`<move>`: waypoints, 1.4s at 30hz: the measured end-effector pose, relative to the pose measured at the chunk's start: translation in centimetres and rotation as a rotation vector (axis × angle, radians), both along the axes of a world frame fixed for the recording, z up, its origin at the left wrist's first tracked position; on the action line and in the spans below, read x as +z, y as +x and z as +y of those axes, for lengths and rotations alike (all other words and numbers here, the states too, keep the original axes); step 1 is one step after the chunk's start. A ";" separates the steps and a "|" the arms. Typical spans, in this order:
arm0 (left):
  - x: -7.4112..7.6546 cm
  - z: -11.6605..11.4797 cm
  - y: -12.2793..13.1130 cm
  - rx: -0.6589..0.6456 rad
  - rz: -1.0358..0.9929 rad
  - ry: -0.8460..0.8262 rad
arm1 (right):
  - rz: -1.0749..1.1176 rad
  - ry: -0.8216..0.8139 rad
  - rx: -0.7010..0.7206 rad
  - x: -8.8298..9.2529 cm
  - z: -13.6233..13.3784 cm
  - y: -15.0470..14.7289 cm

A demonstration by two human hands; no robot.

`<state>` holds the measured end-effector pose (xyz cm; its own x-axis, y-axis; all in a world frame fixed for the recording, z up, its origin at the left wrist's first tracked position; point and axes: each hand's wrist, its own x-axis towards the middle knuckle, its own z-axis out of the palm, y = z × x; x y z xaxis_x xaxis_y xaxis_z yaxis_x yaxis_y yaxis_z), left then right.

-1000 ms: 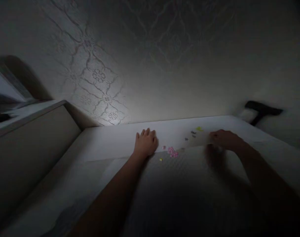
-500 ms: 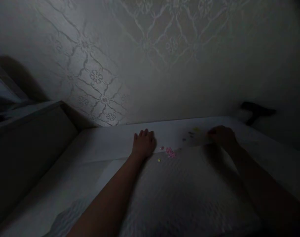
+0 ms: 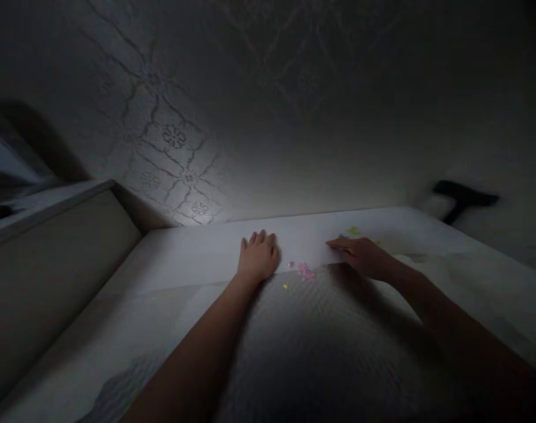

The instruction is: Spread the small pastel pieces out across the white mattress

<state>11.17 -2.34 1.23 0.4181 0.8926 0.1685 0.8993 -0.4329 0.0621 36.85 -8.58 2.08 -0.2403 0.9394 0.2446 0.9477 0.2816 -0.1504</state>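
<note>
Since a moment ago my right hand (image 3: 365, 257) has slid leftward from the right-center of the frame, so it now lies flat and open, gripping nothing, fingers pointing at the pink bits (image 3: 306, 271) in the middle; it looks to me like it is closing in on them. My left hand (image 3: 258, 257) has stayed put, palm down and open on the bed (image 3: 184, 258), just left of them. A yellow bit (image 3: 285, 286) lies below, a green scrap (image 3: 354, 231) above the right hand.
</note>
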 end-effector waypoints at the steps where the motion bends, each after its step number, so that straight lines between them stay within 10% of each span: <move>1: -0.1 0.0 0.0 0.000 -0.003 0.001 | 0.001 0.001 -0.034 -0.2 0.2 0.4; 23: 0.0 0.0 0.0 -0.003 -0.015 -0.002 | -0.024 -0.018 -0.199 0.2 0.2 1.4; 34: 0.0 -0.1 0.1 -0.004 -0.015 0.017 | 0.191 -0.034 0.606 1.9 -4.8 -8.8; 42: 0.1 -0.1 0.0 -0.005 -0.007 0.011 | 0.069 -0.078 0.523 2.2 -5.7 -9.2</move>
